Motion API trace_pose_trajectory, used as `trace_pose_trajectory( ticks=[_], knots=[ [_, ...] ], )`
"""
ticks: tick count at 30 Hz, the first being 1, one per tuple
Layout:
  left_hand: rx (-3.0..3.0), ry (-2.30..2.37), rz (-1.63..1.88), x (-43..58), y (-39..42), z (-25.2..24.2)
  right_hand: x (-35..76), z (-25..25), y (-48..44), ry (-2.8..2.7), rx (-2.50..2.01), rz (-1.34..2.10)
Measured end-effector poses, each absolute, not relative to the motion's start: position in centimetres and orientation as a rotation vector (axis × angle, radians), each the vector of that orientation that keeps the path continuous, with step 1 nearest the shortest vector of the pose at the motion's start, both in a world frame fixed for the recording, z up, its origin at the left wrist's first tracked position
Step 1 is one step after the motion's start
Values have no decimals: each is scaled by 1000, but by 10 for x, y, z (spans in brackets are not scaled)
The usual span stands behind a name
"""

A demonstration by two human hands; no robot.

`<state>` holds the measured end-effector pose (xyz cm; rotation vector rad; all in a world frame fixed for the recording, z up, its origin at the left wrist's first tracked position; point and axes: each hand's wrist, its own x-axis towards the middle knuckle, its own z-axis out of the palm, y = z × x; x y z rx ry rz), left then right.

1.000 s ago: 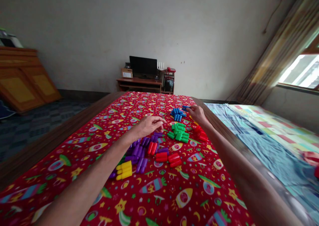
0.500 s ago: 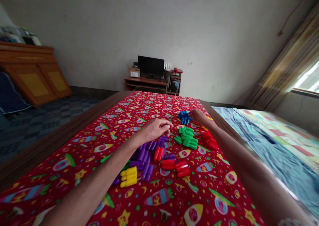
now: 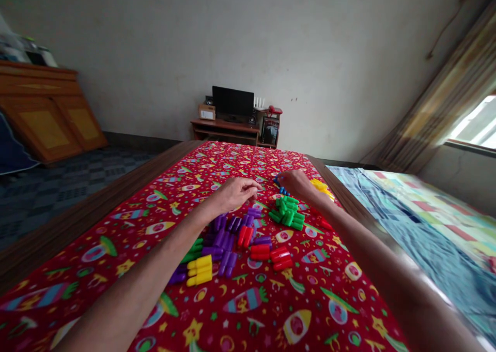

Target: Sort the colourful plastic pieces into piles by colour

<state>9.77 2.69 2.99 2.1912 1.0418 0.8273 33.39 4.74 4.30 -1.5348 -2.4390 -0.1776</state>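
Note:
Over the blue pieces (image 3: 284, 190) at the far right of the pile, my right hand (image 3: 295, 182) reaches down, its fingertips hidden. My left hand (image 3: 238, 193) hovers above the cloth, just beyond the purple pieces (image 3: 222, 239); its fingers are loosely curled and apart, with nothing seen between them. Green pieces (image 3: 287, 212) lie nearer than my right hand, and yellow pieces (image 3: 321, 187) to its right. Red pieces (image 3: 281, 259) and a yellow group (image 3: 200, 271) are at the near side. More green pieces (image 3: 195, 250) show beside my left forearm.
A red patterned cloth (image 3: 248, 300) covers the long table. Beyond it, a monitor (image 3: 233, 103) stands on a desk (image 3: 225, 126) by the wall. A wooden cabinet (image 3: 50, 114) is at left, a bed (image 3: 418, 212) at right.
My right hand has moved left over the blue pieces, uncovering the yellow ones. My left hand has shifted slightly left and away from me. The view has turned a little.

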Motion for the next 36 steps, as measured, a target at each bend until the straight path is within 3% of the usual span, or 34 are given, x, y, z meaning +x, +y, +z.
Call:
trace_pose_trajectory(
  ticks=[5,9,16,24,31,36],
  knots=[
    [2184,1056,928,84,38,32,271,7,8,-2809,-878,90],
    [2176,1038,945,83,35,37,245,-16,0,-2818,-994,114],
    [2255,1107,858,92,21,45,261,-20,12,-2363,-1108,436],
    [2438,1223,783,96,28,27,293,-10,19,-1749,-780,1258],
    [2344,1104,669,96,35,13,301,-9,21,-1659,-1099,1239],
    [2305,1065,612,94,36,10,313,12,8,-2033,-1248,885]
  ],
)
